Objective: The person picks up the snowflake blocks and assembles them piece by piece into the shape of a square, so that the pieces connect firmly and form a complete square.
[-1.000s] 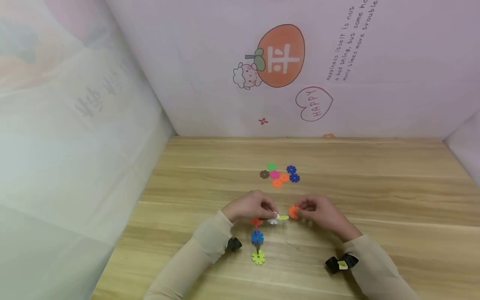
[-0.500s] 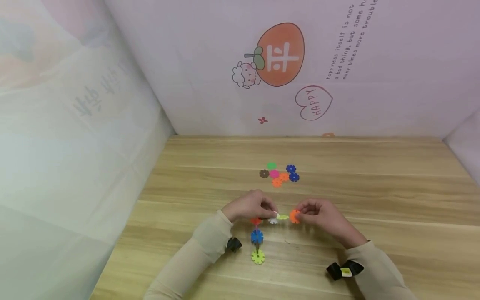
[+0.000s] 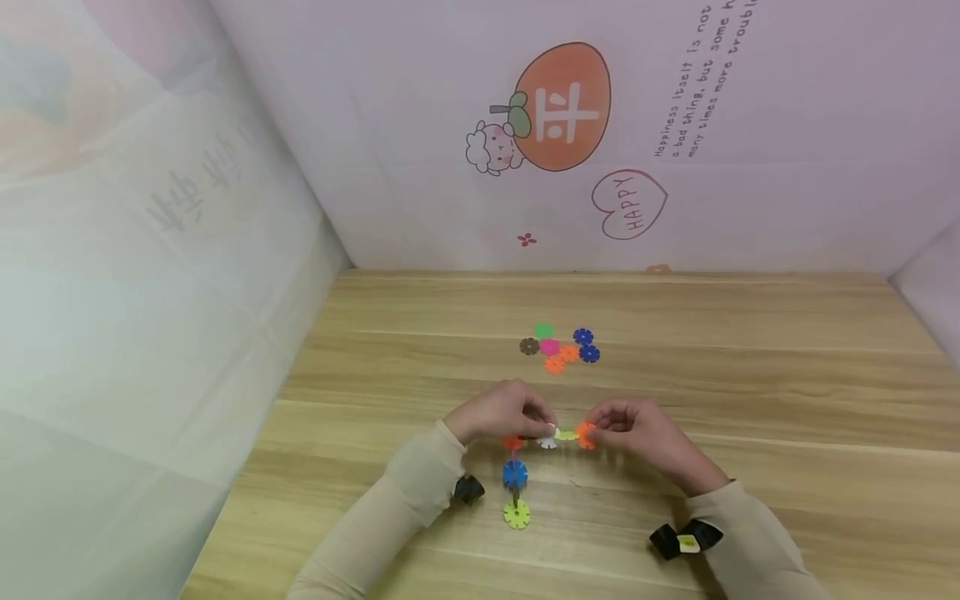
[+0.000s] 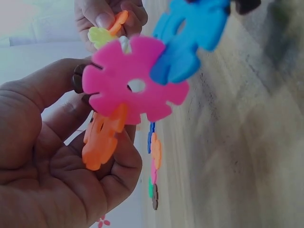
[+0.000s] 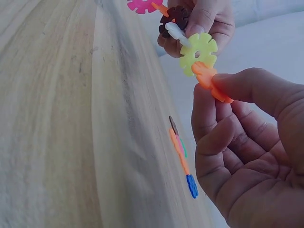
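A chain of slotted interlocking plastic discs runs between the hands, angling toward the person. My left hand [image 3: 502, 411] pinches it near the brown disc [image 5: 179, 18] and white disc [image 5: 175, 32]. On its other side hang an orange disc [image 4: 97, 147], a pink disc [image 4: 111, 78], a blue disc [image 3: 515, 474] and a yellow-green end disc [image 3: 517, 515]. My right hand [image 3: 637, 429] pinches another orange disc [image 5: 209, 80] between thumb and index finger. That disc's edge meets the pale yellow disc [image 5: 202, 47] beside the white one, slot against slot.
Farther back on the wooden table [image 3: 420, 325] lie several loose discs: a green one [image 3: 543, 331], a brown one [image 3: 529, 346], a pink one [image 3: 550, 347], orange ones [image 3: 555, 364] and blue ones [image 3: 589, 353]. A printed cloth [image 3: 420, 167] stands behind the table.
The right hand first turned the orange disc slightly away from the chain, then brought it left against the pale yellow disc. The left hand has stayed in place.
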The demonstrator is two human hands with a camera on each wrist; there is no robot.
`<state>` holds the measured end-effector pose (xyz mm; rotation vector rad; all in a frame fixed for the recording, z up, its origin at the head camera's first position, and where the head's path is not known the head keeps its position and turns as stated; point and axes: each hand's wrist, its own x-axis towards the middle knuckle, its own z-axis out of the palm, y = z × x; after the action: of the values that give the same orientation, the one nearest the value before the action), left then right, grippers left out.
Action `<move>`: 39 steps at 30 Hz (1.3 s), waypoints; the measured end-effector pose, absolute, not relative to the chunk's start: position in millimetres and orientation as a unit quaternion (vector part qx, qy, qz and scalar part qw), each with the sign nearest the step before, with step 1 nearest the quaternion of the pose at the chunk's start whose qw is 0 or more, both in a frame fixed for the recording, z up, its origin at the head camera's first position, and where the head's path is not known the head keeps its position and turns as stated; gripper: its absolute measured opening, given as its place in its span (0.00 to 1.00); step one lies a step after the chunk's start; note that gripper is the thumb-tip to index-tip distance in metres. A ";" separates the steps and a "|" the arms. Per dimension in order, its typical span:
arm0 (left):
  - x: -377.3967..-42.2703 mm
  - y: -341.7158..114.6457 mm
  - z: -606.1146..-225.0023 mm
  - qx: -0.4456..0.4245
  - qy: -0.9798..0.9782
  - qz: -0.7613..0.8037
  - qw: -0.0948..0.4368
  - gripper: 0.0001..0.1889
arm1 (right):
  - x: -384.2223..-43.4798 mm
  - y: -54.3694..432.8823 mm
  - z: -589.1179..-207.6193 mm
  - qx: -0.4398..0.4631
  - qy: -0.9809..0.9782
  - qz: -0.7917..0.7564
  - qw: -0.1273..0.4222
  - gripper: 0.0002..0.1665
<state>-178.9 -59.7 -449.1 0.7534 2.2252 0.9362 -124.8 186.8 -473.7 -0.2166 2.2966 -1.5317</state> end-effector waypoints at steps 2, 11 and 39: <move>-179.1 -59.9 -450.3 0.282 0.839 0.355 0.301 0.05 | -125.4 185.8 -474.4 -0.077 0.816 -0.541 0.187 0.16; -180.5 -59.2 -454.8 0.276 0.837 0.362 0.302 0.05 | -128.2 181.5 -472.5 -0.060 0.820 -0.533 0.202 0.18; -185.0 -46.0 -437.2 0.310 0.836 0.309 0.330 0.12 | -126.8 182.1 -471.6 -0.099 0.798 -0.556 0.212 0.19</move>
<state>-185.0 -46.0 -437.2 0.8112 2.1875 0.8093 -126.8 182.1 -471.6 -0.2742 2.2165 -1.5434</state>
